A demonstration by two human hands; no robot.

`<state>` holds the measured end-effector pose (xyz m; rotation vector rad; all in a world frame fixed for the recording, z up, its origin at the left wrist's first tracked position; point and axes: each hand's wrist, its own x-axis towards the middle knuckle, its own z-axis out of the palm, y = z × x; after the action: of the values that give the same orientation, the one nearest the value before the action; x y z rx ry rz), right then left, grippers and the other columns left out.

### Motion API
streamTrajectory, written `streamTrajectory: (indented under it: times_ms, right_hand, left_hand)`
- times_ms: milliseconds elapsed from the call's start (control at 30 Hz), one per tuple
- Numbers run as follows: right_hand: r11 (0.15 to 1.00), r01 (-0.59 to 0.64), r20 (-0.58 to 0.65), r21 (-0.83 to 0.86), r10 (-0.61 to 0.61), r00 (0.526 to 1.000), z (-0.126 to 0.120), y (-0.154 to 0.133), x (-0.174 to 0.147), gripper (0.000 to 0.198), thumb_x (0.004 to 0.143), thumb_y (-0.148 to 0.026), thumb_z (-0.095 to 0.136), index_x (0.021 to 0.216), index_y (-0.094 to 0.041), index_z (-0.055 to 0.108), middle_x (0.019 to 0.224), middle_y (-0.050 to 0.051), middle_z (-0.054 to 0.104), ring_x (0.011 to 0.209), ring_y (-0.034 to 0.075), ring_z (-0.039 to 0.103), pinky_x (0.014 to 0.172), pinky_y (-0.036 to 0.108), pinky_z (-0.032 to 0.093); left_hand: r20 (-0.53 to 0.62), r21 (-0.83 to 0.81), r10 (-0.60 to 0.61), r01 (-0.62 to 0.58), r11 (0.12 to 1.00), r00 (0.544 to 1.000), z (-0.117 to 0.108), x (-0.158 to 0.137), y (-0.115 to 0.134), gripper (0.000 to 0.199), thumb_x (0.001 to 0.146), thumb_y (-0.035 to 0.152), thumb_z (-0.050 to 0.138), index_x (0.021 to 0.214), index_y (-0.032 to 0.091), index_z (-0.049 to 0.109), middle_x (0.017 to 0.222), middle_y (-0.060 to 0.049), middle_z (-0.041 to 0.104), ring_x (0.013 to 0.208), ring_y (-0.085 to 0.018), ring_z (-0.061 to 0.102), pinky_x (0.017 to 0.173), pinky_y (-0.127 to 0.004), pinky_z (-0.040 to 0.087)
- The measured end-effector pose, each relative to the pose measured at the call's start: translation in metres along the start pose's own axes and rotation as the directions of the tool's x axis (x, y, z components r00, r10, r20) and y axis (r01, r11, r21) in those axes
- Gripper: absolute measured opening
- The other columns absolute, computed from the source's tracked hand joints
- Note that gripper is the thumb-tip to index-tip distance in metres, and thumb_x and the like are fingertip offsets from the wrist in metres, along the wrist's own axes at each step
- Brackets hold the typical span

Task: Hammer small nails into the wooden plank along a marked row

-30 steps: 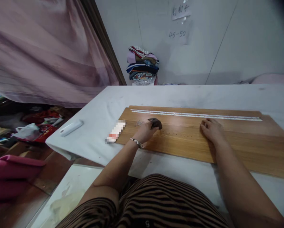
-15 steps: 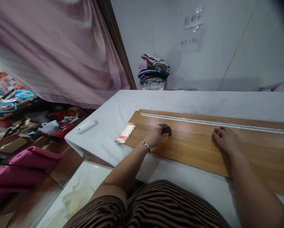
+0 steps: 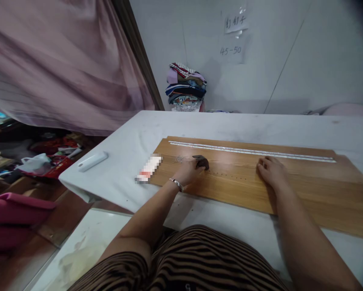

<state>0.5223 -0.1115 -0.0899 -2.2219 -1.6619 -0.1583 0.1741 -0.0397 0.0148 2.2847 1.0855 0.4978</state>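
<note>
My left hand [image 3: 187, 171], with a bracelet at the wrist, is closed around a dark, rounded object [image 3: 202, 163] at the left part of a wooden board [image 3: 230, 194]. The object's kind cannot be made out, and the fingers partly hide it. Just to the right of it, a row of small dark dots [image 3: 228, 175] runs along the board. Small metal nails [image 3: 178, 159] lie in a loose pile left of this hand. My right hand [image 3: 270, 170] rests on the board farther right, fingers loosely bent, with nothing seen in it.
Two long, thin measuring strips [image 3: 251, 152] lie along the board's far edge. On the white-covered table [image 3: 123, 141] are a white oblong object [image 3: 92, 161] and a blurred-out slab [image 3: 149, 168] beside the board. Folded clothes [image 3: 185, 87] are stacked by the wall. A pink curtain [image 3: 62, 60] hangs left.
The whole view has shifted, so the board and both hands appear a little farther left. Both hands keep nearly the same places on the board.
</note>
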Motion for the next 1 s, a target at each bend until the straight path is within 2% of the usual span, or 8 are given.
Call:
streamTrajectory:
  times_ms: [267, 400, 533, 633, 833, 1000]
  right_hand:
    - [1.0, -0.023, 0.024, 0.014, 0.022, 0.999, -0.0049, -0.0039, -0.0004, 0.031, 0.092, -0.033, 0.046, 0.104, -0.02, 0.072, 0.115, 0.013, 0.068, 0.112, 0.03, 0.059, 0.093, 0.042, 0.045]
    - [0.999, -0.034, 0.026, 0.021, 0.034, 0.999, -0.0052, -0.0041, -0.0009, 0.032, 0.092, -0.033, 0.045, 0.105, -0.021, 0.072, 0.117, 0.013, 0.067, 0.113, 0.03, 0.058, 0.094, 0.042, 0.044]
    - [0.999, -0.031, 0.033, 0.033, 0.03, 0.999, -0.006, -0.0041, -0.0008, 0.032, 0.092, -0.034, 0.044, 0.103, -0.021, 0.071, 0.117, 0.013, 0.067, 0.114, 0.03, 0.057, 0.094, 0.043, 0.044]
    - [0.999, -0.02, 0.034, 0.04, 0.019, 0.999, -0.0067, -0.0042, -0.0004, 0.031, 0.092, -0.034, 0.043, 0.099, -0.022, 0.071, 0.113, 0.013, 0.068, 0.112, 0.03, 0.058, 0.093, 0.042, 0.044]
    - [0.999, -0.027, 0.026, 0.04, 0.026, 0.999, -0.0077, -0.0051, -0.0005, 0.029, 0.091, -0.033, 0.046, 0.1, -0.023, 0.072, 0.111, 0.012, 0.068, 0.111, 0.03, 0.058, 0.093, 0.042, 0.043]
    - [0.999, -0.022, 0.031, 0.026, 0.021, 0.999, -0.0091, -0.0062, -0.001, 0.03, 0.092, -0.032, 0.044, 0.1, -0.022, 0.072, 0.111, 0.012, 0.068, 0.111, 0.03, 0.058, 0.093, 0.042, 0.044]
  left_hand:
    - [0.013, -0.046, 0.084, -0.083, 0.995, 0.996, -0.0093, -0.0005, 0.0031, 0.021, 0.087, 0.017, 0.051, 0.089, 0.022, 0.072, 0.101, -0.003, 0.071, 0.097, -0.018, 0.064, 0.095, -0.031, 0.049]
    - [0.023, -0.029, 0.048, -0.048, 0.998, 0.999, -0.0094, -0.0012, 0.0055, 0.02, 0.087, 0.017, 0.052, 0.088, 0.021, 0.071, 0.099, -0.004, 0.071, 0.098, -0.019, 0.064, 0.096, -0.033, 0.049]
    - [0.025, -0.034, 0.095, -0.095, 0.995, 0.995, -0.0037, -0.0004, 0.0016, 0.02, 0.087, 0.017, 0.053, 0.089, 0.021, 0.072, 0.1, -0.004, 0.071, 0.098, -0.019, 0.063, 0.097, -0.033, 0.048]
    - [0.021, -0.024, 0.083, -0.083, 0.996, 0.996, -0.0009, 0.0004, -0.0012, 0.018, 0.086, 0.018, 0.055, 0.09, 0.02, 0.073, 0.099, -0.005, 0.071, 0.097, -0.02, 0.064, 0.096, -0.033, 0.048]
    - [0.033, -0.041, 0.088, -0.087, 0.995, 0.996, -0.0067, -0.0004, 0.0038, 0.021, 0.087, 0.016, 0.052, 0.087, 0.022, 0.071, 0.098, -0.004, 0.071, 0.097, -0.019, 0.063, 0.096, -0.033, 0.048]
    - [0.019, -0.044, 0.048, -0.047, 0.998, 0.999, -0.0098, -0.0015, 0.0064, 0.021, 0.088, 0.018, 0.051, 0.089, 0.023, 0.072, 0.101, -0.003, 0.071, 0.098, -0.019, 0.064, 0.096, -0.032, 0.048]
